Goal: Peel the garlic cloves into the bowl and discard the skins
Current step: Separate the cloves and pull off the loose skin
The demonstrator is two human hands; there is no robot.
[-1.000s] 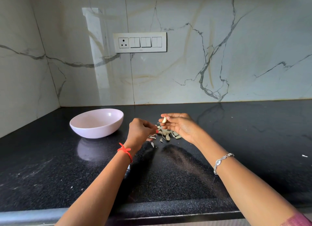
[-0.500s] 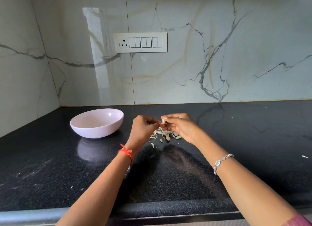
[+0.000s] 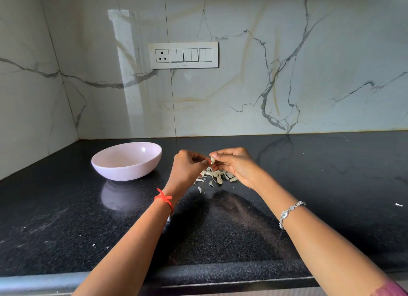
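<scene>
A small pale garlic clove (image 3: 212, 159) is pinched in the fingertips of my right hand (image 3: 235, 166), held just above the black counter. My left hand (image 3: 187, 171) has its fingers curled and its fingertips meet the clove from the left. Under both hands lies a small heap of garlic cloves and skins (image 3: 217, 177) on the counter. A pale pink bowl (image 3: 127, 161) stands to the left of my hands; no garlic shows inside it.
The black granite counter (image 3: 309, 185) runs to a marble wall behind and a corner on the left. A switch plate (image 3: 183, 55) is on the wall. A white scrap (image 3: 398, 204) lies far right. The counter's front edge is near me.
My left hand has risen from the heap and moved right until its fingertips meet the clove held by my right hand. The right hand has barely moved.
</scene>
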